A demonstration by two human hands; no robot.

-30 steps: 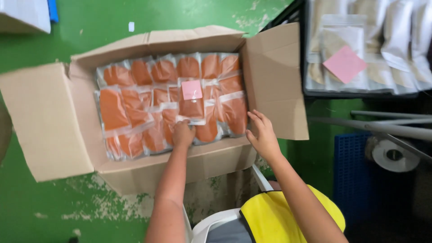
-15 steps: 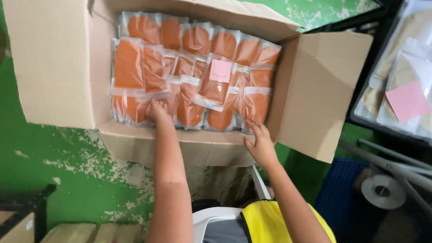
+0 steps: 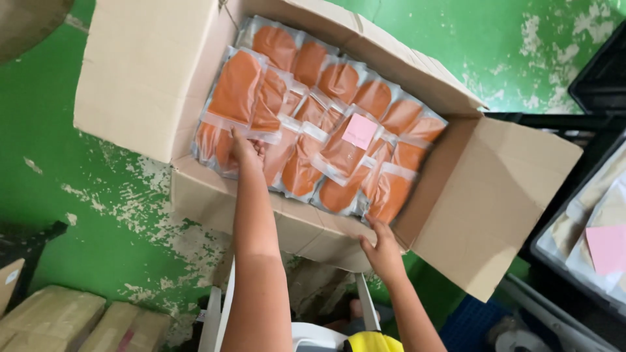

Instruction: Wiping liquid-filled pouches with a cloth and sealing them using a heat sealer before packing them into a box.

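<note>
An open cardboard box sits in front of me, flaps spread wide. It is packed with several clear pouches of orange powder. A small pink paper slip lies on top of the pouches. My left hand reaches into the box's near left part, fingers pressed on the pouches there. My right hand grips the near right corner of the box, where the front wall meets the side flap.
The floor is green with worn, flaking paint. Taped cardboard cartons lie at the lower left. A dark tray with pale pouches and a pink slip stands at the right. A white stool frame is below the box.
The view has swung, so the box now sits tilted and higher in the frame. My left hand moved toward the box's left pouches. My right hand stayed at the near right corner.
</note>
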